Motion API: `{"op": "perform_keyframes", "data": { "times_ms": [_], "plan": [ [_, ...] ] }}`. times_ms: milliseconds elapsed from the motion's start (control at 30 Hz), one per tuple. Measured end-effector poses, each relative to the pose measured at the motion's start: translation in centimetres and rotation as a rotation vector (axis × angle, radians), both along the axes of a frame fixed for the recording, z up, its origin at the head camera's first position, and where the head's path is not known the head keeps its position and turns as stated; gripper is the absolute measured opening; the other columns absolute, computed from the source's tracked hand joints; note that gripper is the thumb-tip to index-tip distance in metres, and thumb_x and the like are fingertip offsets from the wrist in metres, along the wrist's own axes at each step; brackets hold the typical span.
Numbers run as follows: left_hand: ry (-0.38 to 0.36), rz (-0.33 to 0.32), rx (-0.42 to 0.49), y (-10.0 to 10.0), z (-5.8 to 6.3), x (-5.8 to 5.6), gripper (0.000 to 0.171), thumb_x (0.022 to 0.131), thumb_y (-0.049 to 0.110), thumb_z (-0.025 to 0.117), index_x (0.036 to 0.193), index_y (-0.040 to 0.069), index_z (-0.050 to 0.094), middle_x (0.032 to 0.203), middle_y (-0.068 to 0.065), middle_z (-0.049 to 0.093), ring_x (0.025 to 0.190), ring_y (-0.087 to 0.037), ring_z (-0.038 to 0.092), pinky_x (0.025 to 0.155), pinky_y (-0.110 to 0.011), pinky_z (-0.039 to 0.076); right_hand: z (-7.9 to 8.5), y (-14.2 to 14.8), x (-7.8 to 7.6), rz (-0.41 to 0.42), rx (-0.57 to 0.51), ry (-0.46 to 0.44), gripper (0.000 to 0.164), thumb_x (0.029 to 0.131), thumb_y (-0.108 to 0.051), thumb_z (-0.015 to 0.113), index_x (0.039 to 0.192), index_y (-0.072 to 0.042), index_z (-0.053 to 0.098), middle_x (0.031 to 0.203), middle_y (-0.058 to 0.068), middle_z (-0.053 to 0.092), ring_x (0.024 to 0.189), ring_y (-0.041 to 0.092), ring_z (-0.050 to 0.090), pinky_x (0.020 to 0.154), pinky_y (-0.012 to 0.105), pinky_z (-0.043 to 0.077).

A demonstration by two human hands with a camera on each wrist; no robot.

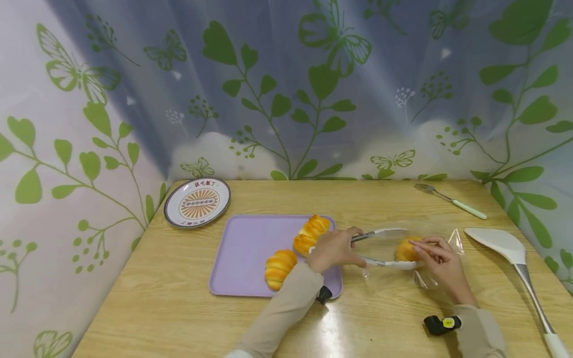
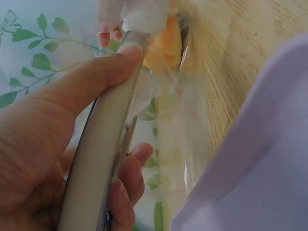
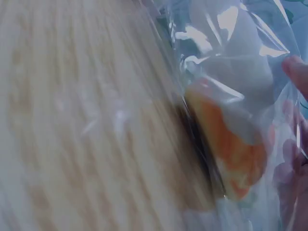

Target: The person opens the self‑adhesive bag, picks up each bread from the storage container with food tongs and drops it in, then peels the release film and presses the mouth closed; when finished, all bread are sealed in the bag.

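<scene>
My left hand point(image 1: 333, 248) grips a pair of tongs point(image 1: 396, 265) by its metal arms, thumb on one arm and fingers on the other. The white tips are spread on either side of a golden bread roll point(image 1: 404, 250). In the right wrist view the roll point(image 3: 236, 149) lies inside a clear plastic bag point(image 3: 211, 41), together with a white tip. My right hand point(image 1: 447, 266) pinches the bag's film beside the roll. Past the tongs' handle point(image 2: 98, 149), the left wrist view shows the roll point(image 2: 166, 48) through the film.
Two more bread rolls, one striped point(image 1: 279, 268) and one further back point(image 1: 312, 233), lie on a purple tray point(image 1: 243, 253) partly under my left arm. A patterned plate point(image 1: 176, 201) stands back left. At right lie a fork point(image 1: 467, 208) and a white spatula point(image 1: 501, 243).
</scene>
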State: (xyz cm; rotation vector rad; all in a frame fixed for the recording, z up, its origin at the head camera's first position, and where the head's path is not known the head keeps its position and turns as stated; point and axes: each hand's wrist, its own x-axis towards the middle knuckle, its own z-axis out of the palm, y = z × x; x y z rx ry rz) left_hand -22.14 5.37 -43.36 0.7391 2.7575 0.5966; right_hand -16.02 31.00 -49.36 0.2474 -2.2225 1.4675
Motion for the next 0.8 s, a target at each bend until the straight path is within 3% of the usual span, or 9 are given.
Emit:
{"op": "perform_keyframes", "data": {
  "times_ms": [233, 467, 800],
  "plan": [
    [-0.044, 0.038, 0.023, -1.1, 0.4, 0.3, 0.077, 0.069, 0.048, 0.085, 0.136, 0.022, 0.055, 0.089, 0.010, 0.066, 0.071, -0.003, 0.055, 0.057, -0.019, 0.042, 0.0, 0.7, 0.3, -0.043, 0.058, -0.044, 0.020, 0.091, 0.004, 0.063, 0.108, 0.007, 0.071, 0.105, -0.024, 0.054, 0.094, -0.004, 0.048, 0.068, 0.011, 0.038],
    [-0.026, 0.008, -0.009, -2.0, 0.5, 0.6, 0.073, 0.069, 0.048, 0.085, 0.133, 0.024, 0.058, 0.081, 0.012, 0.067, 0.068, -0.001, 0.055, 0.057, -0.019, 0.041, -0.2, 1.1, 0.1, -0.050, 0.056, -0.019, 0.019, 0.089, 0.007, 0.063, 0.107, 0.008, 0.071, 0.104, -0.024, 0.054, 0.094, -0.006, 0.048, 0.070, 0.009, 0.038],
    [0.005, 0.001, 0.016, -2.2, 0.1, 0.8, 0.063, 0.075, 0.049, 0.080, 0.131, 0.028, 0.060, 0.092, 0.011, 0.073, 0.072, -0.001, 0.060, 0.059, -0.018, 0.041, 0.6, 0.3, 0.3, -0.101, 0.141, 0.039, 0.019, 0.082, 0.011, 0.069, 0.096, 0.001, 0.076, 0.103, -0.022, 0.051, 0.096, -0.002, 0.039, 0.074, 0.014, 0.030]
  ]
}}
